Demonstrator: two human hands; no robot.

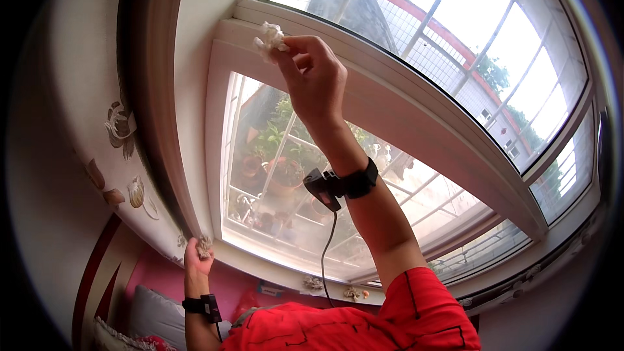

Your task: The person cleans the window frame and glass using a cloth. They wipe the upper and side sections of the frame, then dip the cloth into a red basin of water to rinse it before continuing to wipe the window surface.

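Observation:
Pinched between the thumb and fingers of my right hand [317, 70] is a crumpled white wad [271, 39], perhaps tissue or cloth. That hand is raised in front of the window's wide horizontal frame bar [390, 87]. Lower left, by the window's side edge, my left hand [199, 255] holds a second crumpled, off-white wad [204, 246] against its palm. Below the bar is a hazy lower window pane [273, 214]; the upper window pane [370, 14] lies above it. Each wrist wears a black strap with a small device and a cable.
A floral curtain [141, 195] hangs at the left beside a brown strip. On the sill [287, 273] lie more crumpled wads [352, 294]. A grey pillow [158, 312] is at the lower left. Bars and potted plants [285, 173] stand behind the glass.

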